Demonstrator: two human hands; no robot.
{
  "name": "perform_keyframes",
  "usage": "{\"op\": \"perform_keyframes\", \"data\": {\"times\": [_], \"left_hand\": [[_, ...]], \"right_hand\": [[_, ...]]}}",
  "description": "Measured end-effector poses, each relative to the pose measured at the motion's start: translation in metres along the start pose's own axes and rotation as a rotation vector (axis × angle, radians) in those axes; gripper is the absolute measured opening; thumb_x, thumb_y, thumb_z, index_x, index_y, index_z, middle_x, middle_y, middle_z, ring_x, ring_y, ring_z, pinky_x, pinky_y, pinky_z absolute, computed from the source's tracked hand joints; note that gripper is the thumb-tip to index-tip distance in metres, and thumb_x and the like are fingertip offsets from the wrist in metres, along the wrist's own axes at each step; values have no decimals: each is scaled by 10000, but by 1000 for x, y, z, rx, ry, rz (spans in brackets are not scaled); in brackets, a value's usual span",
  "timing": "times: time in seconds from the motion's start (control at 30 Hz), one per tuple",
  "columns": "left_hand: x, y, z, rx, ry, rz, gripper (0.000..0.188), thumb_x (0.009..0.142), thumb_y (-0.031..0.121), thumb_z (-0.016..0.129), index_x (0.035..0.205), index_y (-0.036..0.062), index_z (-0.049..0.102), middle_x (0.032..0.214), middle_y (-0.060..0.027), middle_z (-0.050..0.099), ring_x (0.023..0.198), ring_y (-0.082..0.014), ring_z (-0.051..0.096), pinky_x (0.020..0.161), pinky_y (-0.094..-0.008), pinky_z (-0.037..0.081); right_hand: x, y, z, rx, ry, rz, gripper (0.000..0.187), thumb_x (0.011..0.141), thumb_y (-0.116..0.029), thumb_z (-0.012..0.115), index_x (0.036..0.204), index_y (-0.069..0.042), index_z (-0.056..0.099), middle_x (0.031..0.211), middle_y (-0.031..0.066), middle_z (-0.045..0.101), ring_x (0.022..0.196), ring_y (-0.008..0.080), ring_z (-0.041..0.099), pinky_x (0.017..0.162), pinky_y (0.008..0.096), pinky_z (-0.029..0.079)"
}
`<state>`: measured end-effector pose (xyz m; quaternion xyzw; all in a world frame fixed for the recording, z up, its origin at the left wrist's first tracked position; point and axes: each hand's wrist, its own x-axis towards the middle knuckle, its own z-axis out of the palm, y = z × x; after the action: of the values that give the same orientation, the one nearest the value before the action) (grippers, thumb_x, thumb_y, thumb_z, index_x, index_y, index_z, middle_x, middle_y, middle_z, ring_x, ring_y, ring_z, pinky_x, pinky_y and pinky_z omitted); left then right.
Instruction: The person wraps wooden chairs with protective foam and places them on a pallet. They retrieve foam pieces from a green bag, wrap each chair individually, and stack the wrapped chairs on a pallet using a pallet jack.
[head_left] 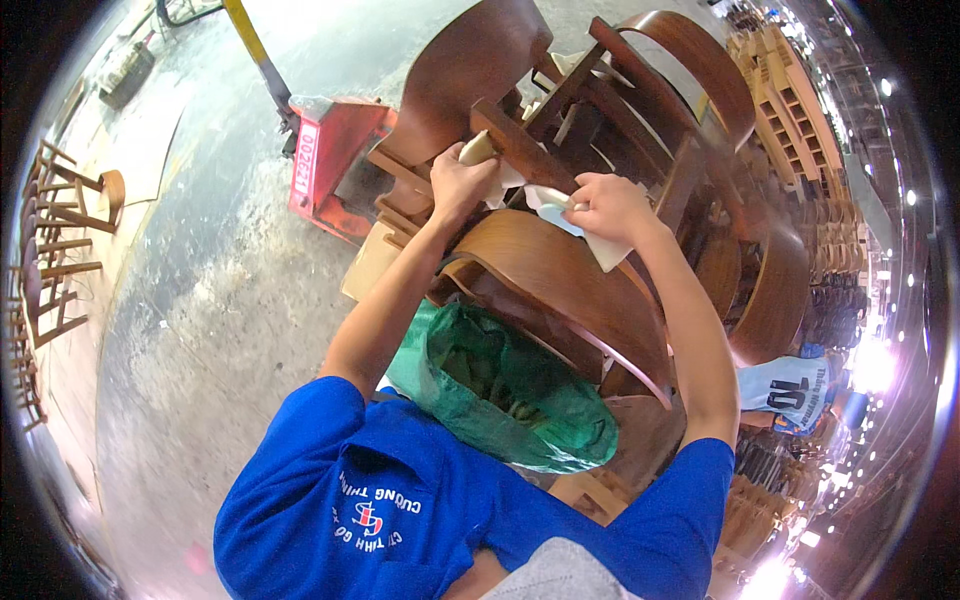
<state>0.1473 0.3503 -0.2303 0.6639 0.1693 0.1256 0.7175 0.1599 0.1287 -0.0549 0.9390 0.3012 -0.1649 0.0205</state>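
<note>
My left hand (463, 183) is closed around a cream-coloured pad (479, 148), in front of a stack of brown wooden chairs (585, 115). To its right my right hand (608, 208) has its fingers closed on a pale folded sheet (548, 198), its exact kind unclear. Another flap of cream sheet (606, 253) hangs below that hand. Both hands are above a curved wooden chair back (560, 265) and close to a wooden rail (525, 150). Under the chair back, against my body, an open green woven sack (470, 420) shows dark contents that I cannot make out.
A red pallet jack (345, 150) with a yellow handle (248, 40) stands at the far left of the stack. More wooden chairs (65, 230) are at the left edge. At the right are a person in a light blue shirt (785, 395) and stacked wooden parts (790, 105).
</note>
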Motion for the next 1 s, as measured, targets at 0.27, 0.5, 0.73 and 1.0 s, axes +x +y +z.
{"op": "perform_keyframes", "data": {"times": [0.27, 0.5, 0.73, 1.0], "left_hand": [[3, -11, 4, -196, -54, -22, 439, 805, 261, 860, 1107, -39, 749, 955, -116, 780, 834, -172, 740, 767, -335, 594], [-15, 33, -25, -142, -52, 36, 402, 953, 347, 795, 1109, -12, 704, 964, -42, 725, 826, -106, 673, 727, -269, 548], [20, 123, 12, 602, -325, 493, 382, 946, 412, 769, 1028, 44, 710, 964, -80, 733, 777, -174, 702, 684, -390, 529], [6, 153, 50, 1189, -146, 581, 652, 797, 556, 822, 1291, 148, 699, 1306, -163, 679, 1249, -333, 611, 1031, -588, 411]], "right_hand": [[-3, 17, 16, 66, 69, -80, 364, 836, -426, 713, 948, -97, 822, 1077, 133, 710, 954, 352, 706, 814, 455, 550], [-35, 32, -8, 394, 280, -86, 380, 806, -384, 775, 992, -55, 807, 1187, 123, 739, 982, 315, 736, 855, 402, 578], [-161, 78, -55, 975, 647, 203, 381, 892, -336, 812, 1114, -28, 780, 936, 53, 768, 798, 108, 706, 732, 272, 555], [-268, 97, -19, 1363, 751, 260, 406, 894, -308, 809, 1103, 35, 742, 889, 58, 746, 705, 111, 686, 618, 243, 519]]}}
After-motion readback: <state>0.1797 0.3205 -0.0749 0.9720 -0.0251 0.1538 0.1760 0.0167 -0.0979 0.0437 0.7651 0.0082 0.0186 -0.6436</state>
